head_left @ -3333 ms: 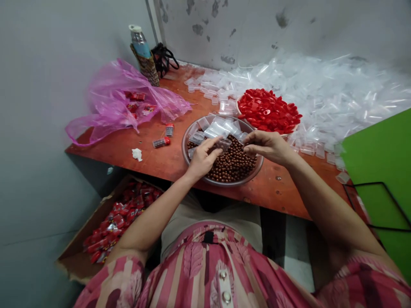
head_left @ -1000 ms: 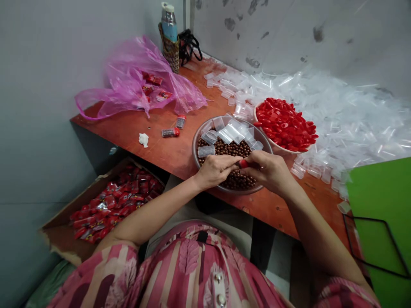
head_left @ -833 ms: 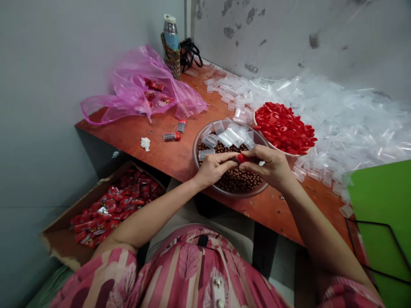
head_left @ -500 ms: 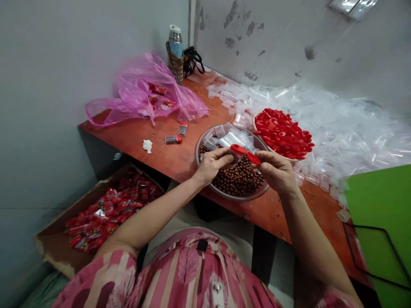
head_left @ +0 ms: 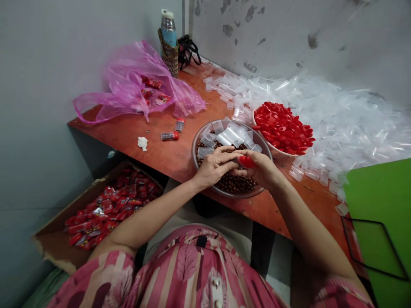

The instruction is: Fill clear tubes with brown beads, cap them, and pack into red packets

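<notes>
Above the grey bowl (head_left: pixel 194 149) of small brown balls (head_left: pixel 236 184), my two hands meet at the fingertips. My right hand (head_left: pixel 261 167) is closed round a red cap (head_left: pixel 246 161); whatever is attached to it is hidden by the fingers. My left hand (head_left: pixel 213 167) reaches in from the other side, fingers bent and drawn together against the right fingers. What the left fingers hold, if anything, is hidden. Several clear plastic tubes (head_left: pixel 229 135) lie on the balls at the bowl's far side.
Behind the bowl stands a tub of red caps (head_left: pixel 284 128), beside a wide heap of clear tubes (head_left: pixel 346 115). Two filled tubes (head_left: pixel 169 136) lie left, near a pink bag (head_left: pixel 128 85). A carton (head_left: pixel 51 235) of red-capped packs sits below. A green board (head_left: pixel 382 201) stands right.
My hands have come together and lowered slightly towards the balls. The red cap, earlier spread open between both hands, is now in my right hand. The view has shifted slightly.
</notes>
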A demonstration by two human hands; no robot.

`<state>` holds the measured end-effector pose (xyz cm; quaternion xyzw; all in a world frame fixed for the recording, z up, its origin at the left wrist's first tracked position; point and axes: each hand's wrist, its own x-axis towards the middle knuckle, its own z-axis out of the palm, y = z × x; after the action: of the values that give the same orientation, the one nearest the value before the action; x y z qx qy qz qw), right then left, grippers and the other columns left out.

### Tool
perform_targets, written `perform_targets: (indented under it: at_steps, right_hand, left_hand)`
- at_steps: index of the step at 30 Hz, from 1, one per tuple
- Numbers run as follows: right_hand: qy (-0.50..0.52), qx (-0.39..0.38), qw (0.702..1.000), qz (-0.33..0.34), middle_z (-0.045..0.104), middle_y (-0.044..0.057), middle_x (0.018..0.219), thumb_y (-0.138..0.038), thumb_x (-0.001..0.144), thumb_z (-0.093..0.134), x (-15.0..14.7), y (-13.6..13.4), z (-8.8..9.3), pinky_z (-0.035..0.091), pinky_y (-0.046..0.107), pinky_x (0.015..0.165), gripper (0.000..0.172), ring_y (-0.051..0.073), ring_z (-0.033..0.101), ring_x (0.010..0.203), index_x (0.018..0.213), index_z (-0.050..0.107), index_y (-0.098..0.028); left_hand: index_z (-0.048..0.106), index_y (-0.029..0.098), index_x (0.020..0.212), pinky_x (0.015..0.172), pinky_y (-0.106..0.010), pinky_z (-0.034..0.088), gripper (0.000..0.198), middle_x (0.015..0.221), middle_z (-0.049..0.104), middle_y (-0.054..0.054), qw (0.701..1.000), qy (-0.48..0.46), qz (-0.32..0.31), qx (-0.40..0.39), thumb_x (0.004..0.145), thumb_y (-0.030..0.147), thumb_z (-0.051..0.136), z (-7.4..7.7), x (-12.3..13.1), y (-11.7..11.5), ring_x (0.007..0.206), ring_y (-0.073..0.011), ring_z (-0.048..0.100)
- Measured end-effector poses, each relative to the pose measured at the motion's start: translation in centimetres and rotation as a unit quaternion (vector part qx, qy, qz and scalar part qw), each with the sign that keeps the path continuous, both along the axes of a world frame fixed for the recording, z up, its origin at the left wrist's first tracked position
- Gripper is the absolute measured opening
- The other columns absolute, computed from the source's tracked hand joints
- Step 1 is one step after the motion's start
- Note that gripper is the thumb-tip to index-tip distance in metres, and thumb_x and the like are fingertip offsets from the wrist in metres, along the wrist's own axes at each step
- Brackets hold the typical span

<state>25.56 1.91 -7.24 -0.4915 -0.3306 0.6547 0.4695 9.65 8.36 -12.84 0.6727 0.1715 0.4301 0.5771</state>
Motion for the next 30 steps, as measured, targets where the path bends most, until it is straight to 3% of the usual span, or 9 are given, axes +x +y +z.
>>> perform_targets:
  at_steps: [8, 11, 15, 18, 21, 24, 26, 27, 30]
  right_hand:
    - [0.011, 0.035, 0.995, -0.093, 0.065, 0.0, 0.079, -0.043, 0.073, 0.071, -2.7, 1.0, -1.2, 0.059, 0.03, 0.065, 0.027, 0.014, 0.062, 0.071, 0.083, 0.064, -0.02]
    - [0.032, 0.035, 0.995, -0.089, 0.065, -0.001, 0.082, -0.046, 0.075, 0.067, -3.3, 1.3, -1.1, 0.058, 0.029, 0.068, 0.026, 0.014, 0.062, 0.076, 0.087, 0.063, -0.023]
    - [-0.046, 0.048, 0.996, -0.051, 0.068, 0.005, 0.09, -0.069, 0.079, 0.047, -3.6, 2.1, -0.1, 0.056, 0.031, 0.068, 0.052, 0.02, 0.063, 0.09, 0.099, 0.063, -0.024]
    - [-0.172, 0.103, 0.979, -0.045, 0.069, 0.007, 0.098, -0.075, 0.082, 0.03, -3.3, 2.9, 0.7, 0.055, 0.031, 0.068, 0.065, 0.021, 0.062, 0.095, 0.105, 0.063, -0.023]
    - [-0.374, 0.185, 0.909, 0.001, 0.069, 0.005, 0.102, -0.056, 0.087, 0.047, -3.1, 3.4, 0.9, 0.054, 0.034, 0.076, 0.042, 0.02, 0.063, 0.093, 0.104, 0.064, -0.022]
    - [-0.576, 0.285, 0.756, 0.125, 0.067, 0.007, 0.111, -0.031, 0.089, 0.051, -3.7, 3.8, 0.6, 0.048, 0.04, 0.091, 0.025, 0.023, 0.061, 0.102, 0.106, 0.065, -0.019]
    - [-0.661, 0.315, 0.653, 0.193, 0.064, 0.009, 0.12, -0.024, 0.09, 0.047, -4.6, 4.2, 0.4, 0.047, 0.041, 0.092, 0.028, 0.025, 0.057, 0.11, 0.113, 0.063, -0.017]
    - [-0.691, 0.31, 0.619, 0.21, 0.063, 0.01, 0.122, -0.024, 0.09, 0.047, -5.1, 4.5, 0.3, 0.049, 0.042, 0.09, 0.03, 0.026, 0.056, 0.111, 0.116, 0.061, -0.017]
    - [-0.731, 0.273, 0.585, 0.221, 0.063, 0.012, 0.122, -0.03, 0.089, 0.051, -6.1, 5.4, 0.4, 0.051, 0.043, 0.084, 0.036, 0.03, 0.057, 0.11, 0.121, 0.058, -0.016]
  left_hand:
    - [0.07, 0.024, 0.107, 0.103, -0.039, 0.042, 0.027, 0.109, 0.07, -0.004, 0.999, -0.014, 0.035, 0.012, 0.081, 0.021, 0.061, -0.2, -0.1, 0.4, 0.112, -0.0203, 0.058]
    - [0.071, 0.023, 0.104, 0.104, -0.039, 0.042, 0.024, 0.111, 0.069, -0.004, 0.999, -0.03, 0.043, 0.014, 0.082, 0.022, 0.061, -0.1, -0.1, 0.3, 0.111, -0.0204, 0.058]
    - [0.068, 0.023, 0.11, 0.105, -0.037, 0.042, 0.028, 0.116, 0.067, -0.004, 0.996, -0.052, 0.067, -0.035, 0.084, 0.028, 0.059, 0.5, -0.2, 0.5, 0.113, -0.02, 0.058]
    - [0.065, 0.023, 0.114, 0.097, -0.037, 0.048, 0.032, 0.115, 0.067, -0.004, 0.985, -0.078, 0.135, -0.073, 0.085, 0.034, 0.059, 0.9, -1.4, 2.4, 0.107, -0.02, 0.062]
    - [0.064, 0.022, 0.115, 0.09, -0.035, 0.051, 0.037, 0.113, 0.068, -0.005, 0.969, -0.094, 0.218, -0.067, 0.083, 0.04, 0.061, 0.1, -3.7, 6.0, 0.101, -0.0196, 0.064]
    - [0.064, 0.019, 0.114, 0.082, -0.032, 0.054, 0.044, 0.105, 0.07, -0.006, 0.957, -0.062, 0.276, -0.062, 0.078, 0.044, 0.065, -2.2, -6.2, 10.2, 0.092, -0.019, 0.065]
    - [0.065, 0.017, 0.112, 0.077, -0.031, 0.054, 0.046, 0.099, 0.071, -0.006, 0.951, -0.04, 0.297, -0.076, 0.075, 0.046, 0.067, -4.2, -7.2, 12.2, 0.085, -0.0181, 0.066]
    - [0.066, 0.016, 0.111, 0.075, -0.03, 0.055, 0.047, 0.097, 0.071, -0.006, 0.95, -0.035, 0.297, -0.087, 0.074, 0.046, 0.067, -5.1, -7.6, 12.8, 0.083, -0.0176, 0.066]
    - [0.065, 0.015, 0.109, 0.074, -0.031, 0.054, 0.047, 0.096, 0.071, -0.008, 0.955, -0.049, 0.265, -0.124, 0.073, 0.046, 0.067, -6.8, -8.0, 12.8, 0.08, -0.0164, 0.065]
